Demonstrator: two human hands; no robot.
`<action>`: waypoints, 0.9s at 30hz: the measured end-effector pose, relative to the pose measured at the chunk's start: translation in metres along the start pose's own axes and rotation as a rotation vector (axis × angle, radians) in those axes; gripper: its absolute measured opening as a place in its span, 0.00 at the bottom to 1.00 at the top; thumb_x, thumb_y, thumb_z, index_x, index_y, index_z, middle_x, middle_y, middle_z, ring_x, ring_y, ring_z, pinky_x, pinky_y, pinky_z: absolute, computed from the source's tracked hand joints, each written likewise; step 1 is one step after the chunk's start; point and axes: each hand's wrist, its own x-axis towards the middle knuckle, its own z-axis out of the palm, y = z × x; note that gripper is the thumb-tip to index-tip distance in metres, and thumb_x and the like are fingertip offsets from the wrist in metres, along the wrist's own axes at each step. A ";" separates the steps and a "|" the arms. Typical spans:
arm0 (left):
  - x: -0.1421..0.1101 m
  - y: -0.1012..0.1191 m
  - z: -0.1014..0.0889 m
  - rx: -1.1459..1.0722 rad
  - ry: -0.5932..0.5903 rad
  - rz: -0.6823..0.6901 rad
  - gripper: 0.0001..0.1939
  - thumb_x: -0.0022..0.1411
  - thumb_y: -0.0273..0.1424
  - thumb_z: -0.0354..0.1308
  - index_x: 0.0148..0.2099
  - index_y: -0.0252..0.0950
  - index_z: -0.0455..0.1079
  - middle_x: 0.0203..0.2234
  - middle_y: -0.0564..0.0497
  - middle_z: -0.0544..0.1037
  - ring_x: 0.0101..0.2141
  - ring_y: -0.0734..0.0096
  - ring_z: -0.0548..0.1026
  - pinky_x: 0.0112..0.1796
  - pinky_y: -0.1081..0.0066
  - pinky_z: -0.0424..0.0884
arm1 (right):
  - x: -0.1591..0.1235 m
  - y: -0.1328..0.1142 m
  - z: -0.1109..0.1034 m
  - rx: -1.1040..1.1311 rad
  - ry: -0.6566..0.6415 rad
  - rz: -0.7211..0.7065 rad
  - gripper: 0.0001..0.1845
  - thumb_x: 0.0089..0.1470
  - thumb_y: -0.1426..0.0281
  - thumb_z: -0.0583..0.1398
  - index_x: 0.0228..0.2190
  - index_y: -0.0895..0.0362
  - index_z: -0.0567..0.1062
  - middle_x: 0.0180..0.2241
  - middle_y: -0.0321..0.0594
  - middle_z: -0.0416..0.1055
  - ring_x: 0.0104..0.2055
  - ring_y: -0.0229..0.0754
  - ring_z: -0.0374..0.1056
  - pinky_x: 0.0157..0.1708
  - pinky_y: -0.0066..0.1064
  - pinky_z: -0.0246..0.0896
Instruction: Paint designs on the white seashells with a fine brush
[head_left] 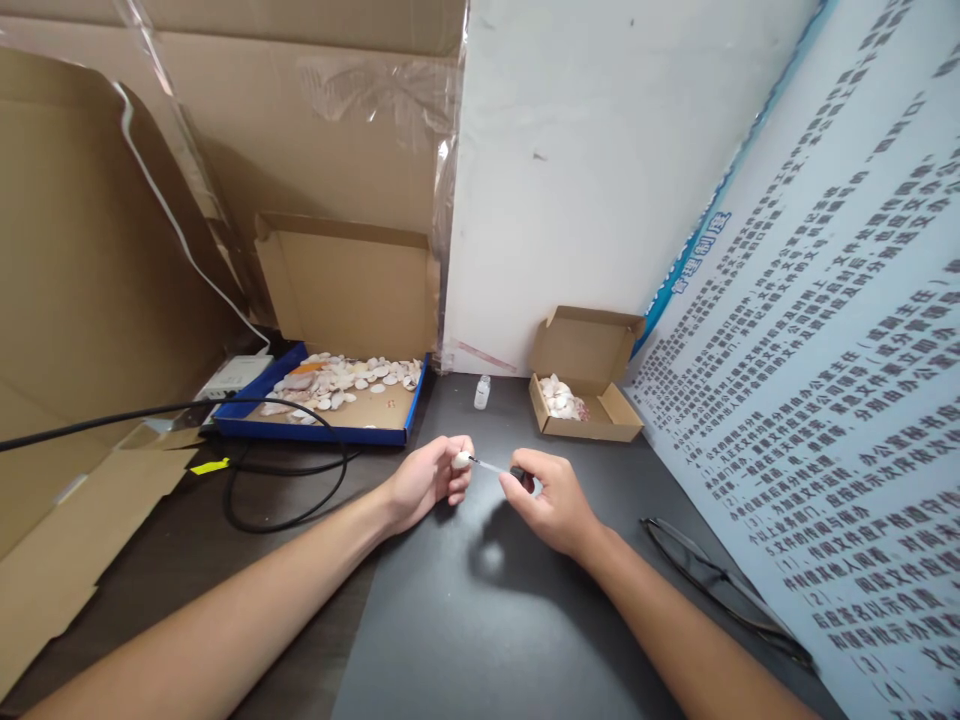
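My left hand [429, 482] is closed on a small white shell [462, 460], pinched at the fingertips. In my right hand [551, 498] is the dark cap of a thin brush applicator [491, 467]. Its dark tip points left and meets, or nearly meets, the shell's edge. Beyond both hands a small clear bottle [482, 393] with a white label stands uncapped on the dark table [435, 600]. Both hands are held above the tabletop, and a shadow lies under the right one.
At the left back, a blue-edged cardboard box [322, 433] holds many shells. A smaller brown box [600, 420] with shells stands at the right back. Black cable [285, 470] loops at left near a power strip [238, 374]. Eyeglasses [724, 580] lie at right beside a printed board [847, 400].
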 end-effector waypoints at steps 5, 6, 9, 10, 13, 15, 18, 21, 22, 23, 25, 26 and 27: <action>0.001 -0.001 0.000 0.016 -0.005 -0.003 0.06 0.57 0.30 0.44 0.29 0.35 0.53 0.21 0.55 0.52 0.22 0.76 0.53 0.23 0.75 0.53 | 0.001 0.000 0.001 0.011 -0.012 -0.004 0.25 0.54 0.58 0.52 0.20 0.68 0.65 0.20 0.37 0.59 0.24 0.19 0.48 0.27 0.12 0.41; 0.001 -0.001 -0.001 0.022 -0.004 -0.006 0.06 0.57 0.30 0.44 0.29 0.35 0.53 0.20 0.55 0.52 0.22 0.76 0.53 0.23 0.75 0.53 | 0.001 0.000 0.001 0.003 -0.018 -0.002 0.25 0.54 0.58 0.52 0.20 0.68 0.65 0.20 0.37 0.58 0.24 0.19 0.47 0.27 0.13 0.40; 0.002 -0.002 -0.001 0.022 0.011 -0.008 0.05 0.56 0.30 0.45 0.29 0.35 0.53 0.20 0.55 0.52 0.21 0.76 0.53 0.23 0.75 0.53 | 0.001 0.001 0.001 -0.003 -0.014 0.004 0.25 0.54 0.58 0.52 0.18 0.69 0.63 0.19 0.37 0.57 0.23 0.19 0.45 0.26 0.14 0.38; 0.002 -0.002 -0.001 0.018 0.014 -0.007 0.05 0.56 0.30 0.45 0.29 0.35 0.54 0.20 0.55 0.52 0.21 0.76 0.53 0.23 0.75 0.53 | 0.001 0.001 0.001 0.003 -0.010 0.007 0.25 0.54 0.58 0.52 0.18 0.69 0.63 0.19 0.37 0.57 0.23 0.19 0.45 0.27 0.14 0.38; 0.003 -0.002 -0.002 0.011 0.014 -0.007 0.05 0.56 0.30 0.45 0.29 0.35 0.53 0.20 0.55 0.52 0.21 0.76 0.53 0.23 0.75 0.53 | 0.001 0.001 0.000 0.018 -0.019 0.018 0.25 0.54 0.58 0.52 0.20 0.68 0.65 0.20 0.37 0.58 0.24 0.19 0.47 0.27 0.13 0.40; 0.003 -0.002 -0.002 0.013 0.019 -0.009 0.06 0.56 0.30 0.46 0.28 0.35 0.53 0.20 0.55 0.52 0.21 0.76 0.53 0.23 0.75 0.53 | 0.000 0.002 0.001 0.006 -0.037 0.015 0.25 0.54 0.58 0.52 0.20 0.68 0.65 0.20 0.37 0.58 0.24 0.19 0.47 0.27 0.13 0.40; 0.003 -0.002 -0.001 0.010 0.041 -0.014 0.05 0.55 0.30 0.46 0.28 0.35 0.54 0.20 0.56 0.52 0.21 0.77 0.53 0.23 0.76 0.53 | 0.000 0.002 0.001 -0.005 -0.039 -0.003 0.25 0.54 0.59 0.52 0.18 0.69 0.63 0.19 0.37 0.57 0.23 0.20 0.45 0.27 0.14 0.38; 0.003 -0.002 -0.001 0.001 0.065 -0.011 0.05 0.55 0.29 0.47 0.29 0.35 0.54 0.20 0.56 0.52 0.20 0.78 0.53 0.22 0.75 0.52 | 0.000 0.002 0.001 0.006 -0.038 -0.003 0.25 0.55 0.59 0.52 0.20 0.68 0.64 0.20 0.37 0.58 0.24 0.20 0.47 0.28 0.14 0.40; 0.003 -0.002 -0.001 0.000 0.070 -0.013 0.05 0.55 0.29 0.48 0.29 0.35 0.54 0.20 0.56 0.52 0.20 0.78 0.53 0.22 0.75 0.52 | 0.000 0.002 0.001 0.004 -0.042 -0.002 0.25 0.55 0.59 0.52 0.20 0.68 0.65 0.20 0.37 0.58 0.24 0.20 0.47 0.28 0.14 0.40; 0.003 -0.002 -0.001 -0.002 0.075 -0.016 0.06 0.55 0.30 0.48 0.29 0.35 0.54 0.20 0.57 0.52 0.19 0.79 0.53 0.22 0.75 0.52 | 0.000 0.002 0.001 -0.001 -0.047 0.000 0.24 0.55 0.59 0.52 0.20 0.68 0.65 0.20 0.37 0.58 0.24 0.20 0.47 0.28 0.14 0.40; 0.003 -0.002 -0.001 -0.008 0.091 -0.022 0.06 0.56 0.31 0.49 0.29 0.35 0.55 0.20 0.57 0.52 0.19 0.79 0.52 0.22 0.76 0.51 | 0.000 0.002 0.001 -0.015 -0.047 -0.001 0.24 0.55 0.60 0.53 0.19 0.68 0.64 0.20 0.37 0.57 0.24 0.20 0.46 0.27 0.15 0.38; 0.003 -0.002 -0.001 -0.012 0.099 -0.023 0.07 0.56 0.31 0.50 0.29 0.35 0.55 0.20 0.57 0.52 0.19 0.80 0.52 0.22 0.76 0.51 | 0.001 0.002 0.001 -0.020 -0.041 -0.003 0.24 0.55 0.60 0.53 0.18 0.69 0.63 0.19 0.37 0.57 0.23 0.20 0.45 0.26 0.15 0.37; 0.003 -0.002 -0.001 -0.014 0.106 -0.021 0.07 0.56 0.31 0.50 0.29 0.35 0.55 0.21 0.57 0.52 0.19 0.80 0.53 0.22 0.76 0.51 | 0.001 0.002 0.001 -0.022 -0.034 -0.003 0.24 0.55 0.60 0.53 0.18 0.69 0.62 0.19 0.37 0.56 0.23 0.20 0.44 0.26 0.16 0.37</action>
